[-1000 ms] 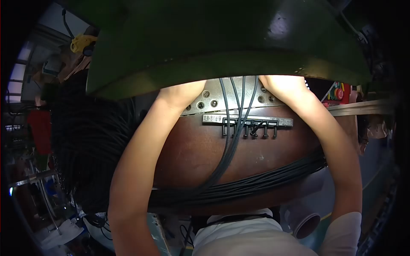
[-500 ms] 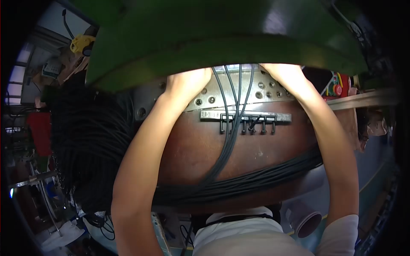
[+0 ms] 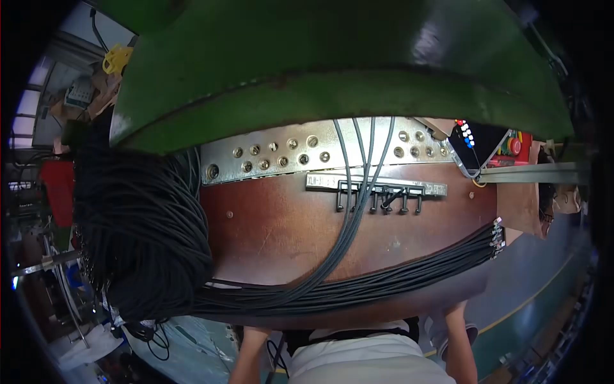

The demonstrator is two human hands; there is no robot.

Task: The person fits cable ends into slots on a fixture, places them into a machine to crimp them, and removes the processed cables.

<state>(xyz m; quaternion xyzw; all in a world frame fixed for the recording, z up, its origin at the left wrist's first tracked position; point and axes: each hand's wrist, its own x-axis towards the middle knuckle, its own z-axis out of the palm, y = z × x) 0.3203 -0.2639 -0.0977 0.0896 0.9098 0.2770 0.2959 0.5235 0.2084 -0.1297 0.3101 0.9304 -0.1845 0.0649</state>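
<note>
My left hand (image 3: 256,334) is at the near edge of the brown work board (image 3: 268,224), its fingers hidden by the edge. My right hand (image 3: 455,308) meets the same edge farther right, fingers also out of sight. Between them and the machine lies a long bundle of black cables (image 3: 358,288) with metal-tipped ends at the right. A few black cables (image 3: 345,240) run from this bundle up over a metal bar with black hooks (image 3: 377,185) and pass beneath the green machine guard (image 3: 332,96). What their far ends meet is hidden.
A perforated metal plate (image 3: 272,153) lies under the guard. At the left hangs a thick mass of black cables (image 3: 147,224). A red box with an emergency-stop button (image 3: 513,147) and a grey rail (image 3: 537,173) stand at the right. A red bin (image 3: 56,192) is far left.
Both hands have come out from under the green guard, back to the board's near edge. The cables stay under the guard, released by the hands. The view has shifted slightly.
</note>
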